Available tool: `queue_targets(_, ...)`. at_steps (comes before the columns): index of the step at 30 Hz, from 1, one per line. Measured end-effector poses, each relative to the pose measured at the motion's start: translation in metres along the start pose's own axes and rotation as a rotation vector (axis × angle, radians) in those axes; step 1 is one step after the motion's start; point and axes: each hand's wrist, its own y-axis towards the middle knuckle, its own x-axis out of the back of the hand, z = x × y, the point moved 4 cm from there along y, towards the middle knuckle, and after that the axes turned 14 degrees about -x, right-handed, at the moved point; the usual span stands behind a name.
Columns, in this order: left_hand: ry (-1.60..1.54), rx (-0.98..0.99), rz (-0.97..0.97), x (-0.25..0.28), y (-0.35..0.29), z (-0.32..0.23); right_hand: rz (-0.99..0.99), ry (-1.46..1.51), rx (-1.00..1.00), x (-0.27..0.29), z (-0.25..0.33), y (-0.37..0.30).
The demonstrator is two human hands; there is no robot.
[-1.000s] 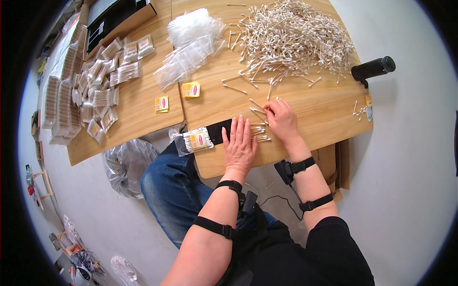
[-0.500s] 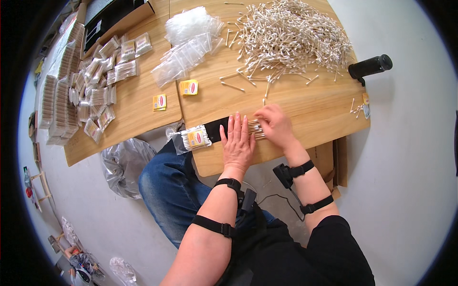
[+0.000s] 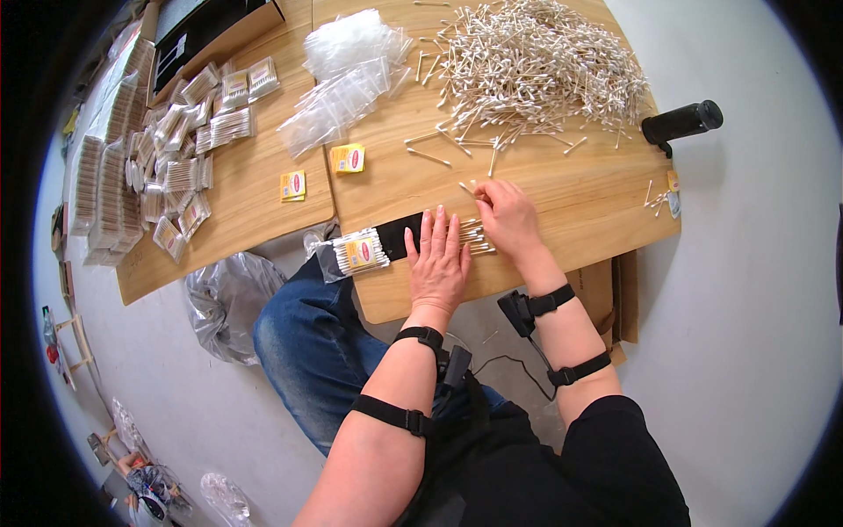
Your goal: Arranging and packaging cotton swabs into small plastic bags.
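Observation:
My left hand (image 3: 436, 263) lies flat, fingers stretched, over a black strip (image 3: 399, 235) and a row of cotton swabs (image 3: 477, 235) whose white tips stick out to its right. Just beyond that row, my right hand (image 3: 509, 220) pinches a single cotton swab (image 3: 465, 187) at its fingertips. To the left of the strip is a clear bag (image 3: 329, 266) filled with swabs and a yellow card (image 3: 361, 254), jutting past the table's near edge. Part of the strip and the row is hidden under my left hand.
A large heap of loose swabs (image 3: 540, 70) covers the far right. Flat clear bags (image 3: 347, 97) and yellow card stacks (image 3: 348, 159) lie farther left. Filled packs (image 3: 180, 140) pile up beside an open cardboard box (image 3: 219, 39). A black cylinder (image 3: 682, 123) stands out at the right edge.
The loose swab beyond my right hand has been picked up and now slants from its fingertips. My right hand has shifted slightly right and nearer. My left hand stays put.

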Motion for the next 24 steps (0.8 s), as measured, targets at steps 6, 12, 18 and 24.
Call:
queue_targets(6,0.000,-0.007,-0.012,-0.001,-0.001,0.000,0.118,0.215,0.076,-0.005,0.004,0.007)
queue_targets(12,-0.019,0.007,-0.025,0.002,0.000,-0.001,-0.064,0.035,0.123,0.002,0.002,0.008)
queue_targets(18,-0.051,0.012,-0.065,0.004,0.000,0.000,0.192,0.126,0.171,-0.012,0.008,0.005)
queue_targets(24,-0.032,-0.002,-0.058,0.002,0.001,-0.003,-0.120,0.105,0.220,-0.025,0.033,0.045)
